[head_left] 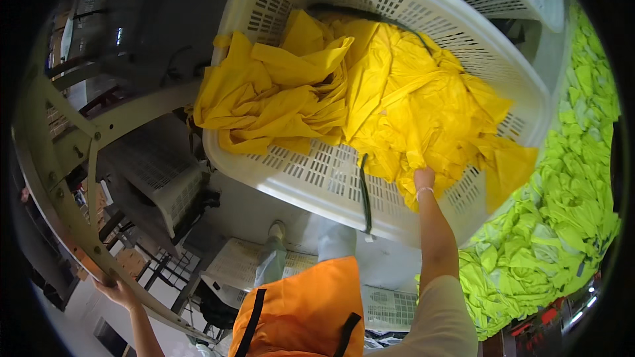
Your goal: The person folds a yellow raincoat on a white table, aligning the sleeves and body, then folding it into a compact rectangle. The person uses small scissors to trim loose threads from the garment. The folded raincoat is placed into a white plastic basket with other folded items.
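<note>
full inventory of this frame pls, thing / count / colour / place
basket: 1, white, slotted plastic, centre
yellow cloth: heap, yellow, in the basket, spilling over its near rim
green cloth: big heap, neon yellow-green, right
strap: 1, dark green, hanging over the basket's near wall
frame: 1, pale metal, left
flat baskets: at least 2, white, on the floor below
orange vest: 1, orange with black straps, bottom centre
left hand: gripping the frame
right hand: wristband on, buried in the yellow cloth at the rim
</note>
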The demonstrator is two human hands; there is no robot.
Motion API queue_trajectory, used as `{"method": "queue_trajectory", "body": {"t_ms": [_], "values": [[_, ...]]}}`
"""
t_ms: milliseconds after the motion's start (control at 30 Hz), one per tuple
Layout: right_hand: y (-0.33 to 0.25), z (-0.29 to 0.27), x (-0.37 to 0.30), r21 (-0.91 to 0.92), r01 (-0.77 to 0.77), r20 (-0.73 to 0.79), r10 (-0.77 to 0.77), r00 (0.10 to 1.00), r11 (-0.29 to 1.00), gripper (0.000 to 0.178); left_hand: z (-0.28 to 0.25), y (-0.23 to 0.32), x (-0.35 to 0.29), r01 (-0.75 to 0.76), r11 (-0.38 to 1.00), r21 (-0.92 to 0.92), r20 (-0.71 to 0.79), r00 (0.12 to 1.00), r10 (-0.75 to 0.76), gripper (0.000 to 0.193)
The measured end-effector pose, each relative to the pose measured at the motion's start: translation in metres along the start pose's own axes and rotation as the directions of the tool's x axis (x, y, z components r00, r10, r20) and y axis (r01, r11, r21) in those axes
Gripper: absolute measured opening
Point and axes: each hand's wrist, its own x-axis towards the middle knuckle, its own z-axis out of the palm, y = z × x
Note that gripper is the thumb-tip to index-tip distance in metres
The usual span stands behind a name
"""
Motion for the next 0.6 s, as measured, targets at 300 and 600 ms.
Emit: {"method": "queue_trajectory", "body": {"t_ms": [300,600], "values": [[0.008,-0.165,-0.246,0.980,-0.190,0.148,-0.426,0.893,-0.058,0.040,-0.003,0.039,0.000,-0.117,0.993,-0.003,0.092,0.989,0.116,0.076],[-0.126,-0.243,-0.536,0.946,-0.324,0.248,-0.645,0.723,0.001,0.046,-0.023,0.302,-0.147,-0.350,0.701,-0.621,0.572,0.409,0.711,0.098]]}}
